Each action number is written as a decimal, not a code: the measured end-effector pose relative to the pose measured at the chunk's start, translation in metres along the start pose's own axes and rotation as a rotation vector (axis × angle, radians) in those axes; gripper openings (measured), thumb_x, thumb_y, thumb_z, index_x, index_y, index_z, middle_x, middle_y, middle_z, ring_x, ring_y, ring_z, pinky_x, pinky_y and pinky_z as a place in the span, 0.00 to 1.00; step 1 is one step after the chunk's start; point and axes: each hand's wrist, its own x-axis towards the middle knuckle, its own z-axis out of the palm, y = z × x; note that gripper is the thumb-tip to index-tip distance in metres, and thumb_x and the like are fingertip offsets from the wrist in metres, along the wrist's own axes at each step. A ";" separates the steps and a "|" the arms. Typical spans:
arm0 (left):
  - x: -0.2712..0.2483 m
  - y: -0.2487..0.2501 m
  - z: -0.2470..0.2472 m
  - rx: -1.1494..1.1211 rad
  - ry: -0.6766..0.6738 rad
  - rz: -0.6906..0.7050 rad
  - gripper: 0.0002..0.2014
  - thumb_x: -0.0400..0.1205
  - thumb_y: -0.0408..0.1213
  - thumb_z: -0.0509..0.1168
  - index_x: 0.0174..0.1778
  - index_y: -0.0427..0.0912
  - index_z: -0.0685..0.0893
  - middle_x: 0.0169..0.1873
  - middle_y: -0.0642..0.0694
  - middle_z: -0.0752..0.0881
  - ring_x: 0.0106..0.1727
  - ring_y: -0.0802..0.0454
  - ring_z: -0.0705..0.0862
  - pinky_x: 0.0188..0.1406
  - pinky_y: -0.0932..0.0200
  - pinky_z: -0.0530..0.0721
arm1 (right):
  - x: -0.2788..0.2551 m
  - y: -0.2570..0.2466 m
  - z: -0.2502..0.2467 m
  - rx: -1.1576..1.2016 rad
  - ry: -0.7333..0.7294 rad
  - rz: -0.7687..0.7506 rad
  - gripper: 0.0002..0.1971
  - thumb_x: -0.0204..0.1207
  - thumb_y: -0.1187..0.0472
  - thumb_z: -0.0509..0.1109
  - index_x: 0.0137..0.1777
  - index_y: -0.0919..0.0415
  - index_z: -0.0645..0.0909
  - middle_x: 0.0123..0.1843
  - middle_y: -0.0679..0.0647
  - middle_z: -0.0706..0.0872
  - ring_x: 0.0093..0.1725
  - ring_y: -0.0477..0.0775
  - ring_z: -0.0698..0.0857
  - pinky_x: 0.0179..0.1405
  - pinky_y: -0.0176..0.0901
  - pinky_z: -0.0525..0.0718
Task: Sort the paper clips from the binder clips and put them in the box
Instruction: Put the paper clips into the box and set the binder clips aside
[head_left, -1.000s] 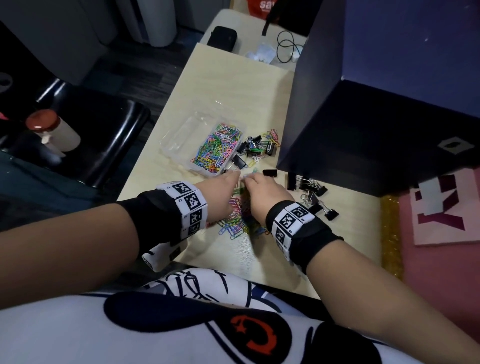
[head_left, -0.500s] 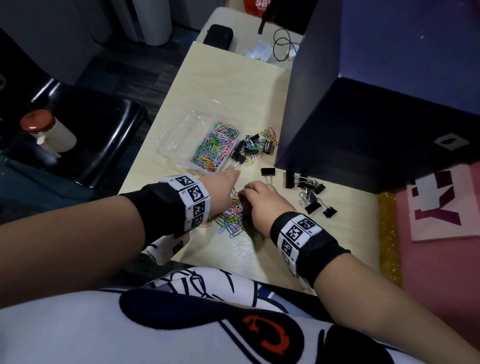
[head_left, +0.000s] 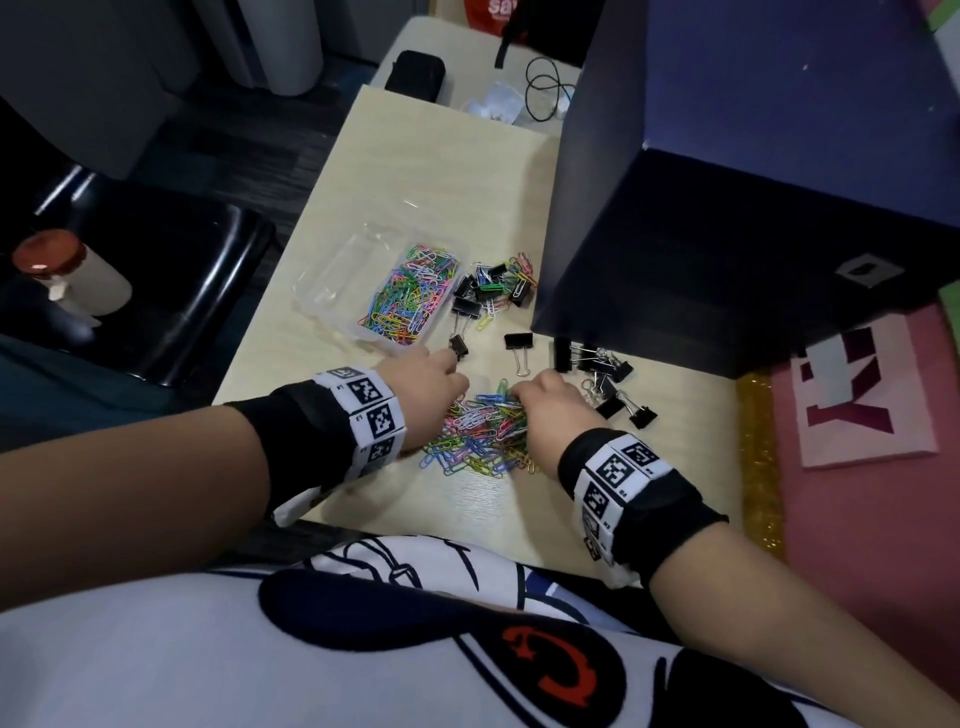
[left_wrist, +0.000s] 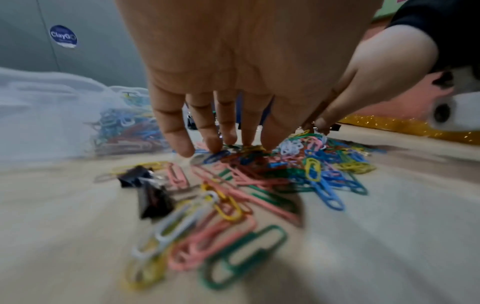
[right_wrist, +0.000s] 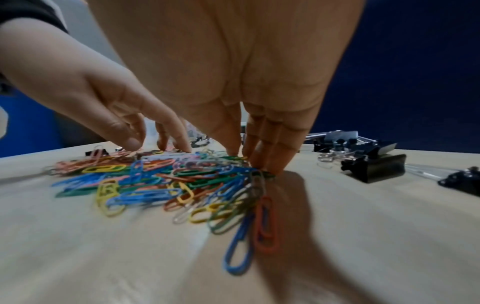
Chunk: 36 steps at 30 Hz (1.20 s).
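Note:
A loose pile of coloured paper clips (head_left: 480, 436) lies on the pale table near its front edge. My left hand (head_left: 441, 379) stands at the pile's left side, fingers (left_wrist: 221, 139) straight and pointing down with tips on the clips. My right hand (head_left: 545, 405) is at the pile's right side, and its straight fingers (right_wrist: 270, 158) press on the edge of the pile (right_wrist: 161, 185). Neither hand holds anything. A clear plastic box (head_left: 332, 280) behind the left hand contains many paper clips. Black binder clips (head_left: 519, 340) lie scattered beyond and right of the hands.
A large dark blue box (head_left: 727, 234) fills the right of the table. More binder clips (head_left: 491, 291) mixed with paper clips sit beside the clear box, and two (left_wrist: 148, 191) lie by the left hand. A black chair (head_left: 171, 291) stands left of the table (head_left: 467, 166).
Both hands have drawn a little apart, and more of the paper clip pile shows between them. The pile looks more spread out than a second ago.

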 end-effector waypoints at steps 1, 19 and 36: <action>-0.001 0.001 0.002 -0.010 -0.013 0.025 0.22 0.81 0.36 0.59 0.73 0.49 0.72 0.66 0.44 0.72 0.65 0.41 0.73 0.64 0.43 0.78 | 0.000 -0.001 0.002 -0.004 -0.007 -0.011 0.32 0.72 0.74 0.62 0.76 0.55 0.67 0.68 0.57 0.69 0.69 0.60 0.72 0.71 0.53 0.75; -0.007 0.001 -0.005 0.015 -0.201 -0.169 0.10 0.84 0.37 0.57 0.58 0.40 0.78 0.44 0.44 0.84 0.51 0.43 0.84 0.43 0.55 0.78 | 0.001 -0.010 0.006 0.069 -0.118 0.255 0.29 0.73 0.65 0.73 0.69 0.64 0.62 0.67 0.61 0.69 0.62 0.61 0.80 0.50 0.45 0.79; -0.025 -0.010 -0.004 0.051 -0.419 -0.108 0.09 0.80 0.36 0.58 0.35 0.41 0.78 0.27 0.46 0.75 0.38 0.44 0.75 0.39 0.57 0.74 | 0.016 -0.024 -0.004 -0.095 0.033 -0.112 0.26 0.72 0.73 0.56 0.71 0.59 0.72 0.68 0.58 0.70 0.69 0.61 0.70 0.68 0.54 0.75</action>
